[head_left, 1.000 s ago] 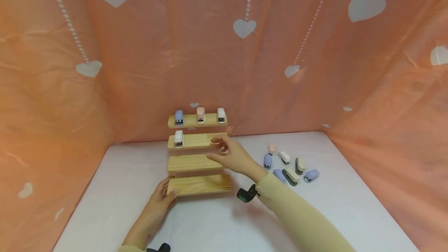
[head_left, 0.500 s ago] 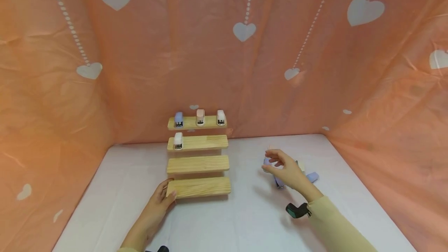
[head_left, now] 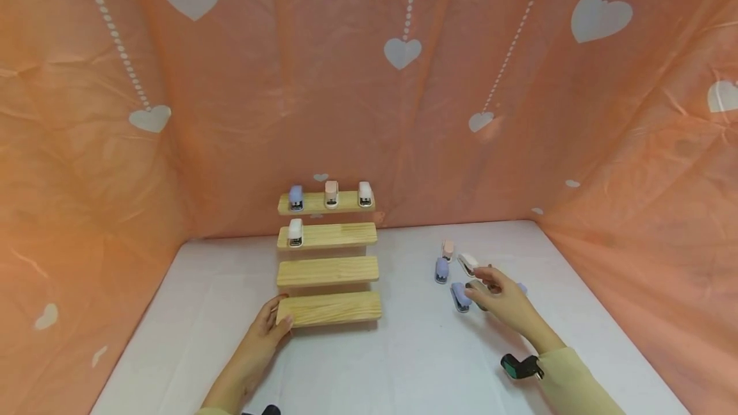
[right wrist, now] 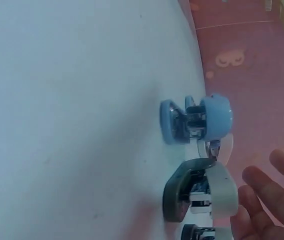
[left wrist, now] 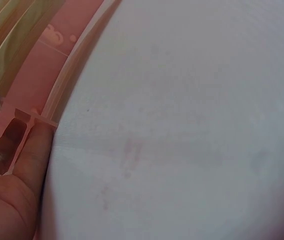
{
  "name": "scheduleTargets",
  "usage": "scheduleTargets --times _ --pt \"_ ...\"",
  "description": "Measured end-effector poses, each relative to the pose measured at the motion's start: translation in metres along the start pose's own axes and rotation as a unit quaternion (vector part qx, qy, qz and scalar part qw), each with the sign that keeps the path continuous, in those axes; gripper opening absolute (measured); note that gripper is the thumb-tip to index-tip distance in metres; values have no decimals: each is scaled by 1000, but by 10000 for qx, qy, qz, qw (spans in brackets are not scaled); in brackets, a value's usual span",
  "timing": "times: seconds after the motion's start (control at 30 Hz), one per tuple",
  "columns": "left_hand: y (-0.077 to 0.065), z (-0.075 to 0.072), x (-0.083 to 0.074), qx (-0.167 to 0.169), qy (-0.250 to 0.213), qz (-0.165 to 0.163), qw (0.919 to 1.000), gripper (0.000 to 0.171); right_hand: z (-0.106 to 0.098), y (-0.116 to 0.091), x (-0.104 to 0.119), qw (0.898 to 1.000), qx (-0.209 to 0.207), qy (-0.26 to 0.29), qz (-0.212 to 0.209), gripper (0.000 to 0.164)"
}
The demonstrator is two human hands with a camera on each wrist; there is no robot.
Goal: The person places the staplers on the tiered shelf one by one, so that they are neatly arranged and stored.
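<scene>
A stepped display rack with several wooden shelves (head_left: 328, 310) stands left of centre. My left hand (head_left: 257, 343) grips the left end of its lowest shelf, thumb at the front; the left wrist view shows its fingers by a clear support (left wrist: 36, 118). My right hand (head_left: 512, 305) hovers at the loose mini staplers on the right, fingers parted. Nearest it are a cream stapler with a dark base (right wrist: 223, 189), partly hidden in the head view, and a lavender stapler (head_left: 460, 296). A white stapler (head_left: 467, 264) lies just beyond the fingertips.
On the top shelf stand a lavender (head_left: 296, 197), a pink (head_left: 331, 193) and a white stapler (head_left: 365, 193). Another white stapler (head_left: 295, 232) is at the left of the second shelf. A second lavender (head_left: 442, 270) and a pink stapler (head_left: 448, 250) lie on the white table (head_left: 415, 364).
My right hand has moved from beside the rack rightward to the loose staplers, then a little farther right and down among them. The left hand has stayed on the lowest shelf.
</scene>
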State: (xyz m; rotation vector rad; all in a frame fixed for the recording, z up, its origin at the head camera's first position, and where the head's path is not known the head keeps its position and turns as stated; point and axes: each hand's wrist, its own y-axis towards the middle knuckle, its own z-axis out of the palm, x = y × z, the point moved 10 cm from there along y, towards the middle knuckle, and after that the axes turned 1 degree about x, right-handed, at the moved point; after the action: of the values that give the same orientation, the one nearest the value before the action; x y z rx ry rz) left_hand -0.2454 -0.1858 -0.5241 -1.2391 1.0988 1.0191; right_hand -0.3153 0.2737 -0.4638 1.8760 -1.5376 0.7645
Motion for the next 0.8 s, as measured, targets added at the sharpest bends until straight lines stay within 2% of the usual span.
scheduleTargets --times 0.17,0.3,0.7,0.8 --pt "2 0 2 -15 14 -46 10000 60 4 -3 -9 9994 141 158 277 69" --pt "2 0 2 -36 16 -52 10000 61 7 -4 -15 9987 193 12 476 72" --pt "2 -1 4 -53 9 -79 10000 61 17 -6 -21 9982 415 -302 303 78" --pt "2 -1 3 -47 53 -60 10000 62 18 -6 -24 9979 441 -200 422 76"
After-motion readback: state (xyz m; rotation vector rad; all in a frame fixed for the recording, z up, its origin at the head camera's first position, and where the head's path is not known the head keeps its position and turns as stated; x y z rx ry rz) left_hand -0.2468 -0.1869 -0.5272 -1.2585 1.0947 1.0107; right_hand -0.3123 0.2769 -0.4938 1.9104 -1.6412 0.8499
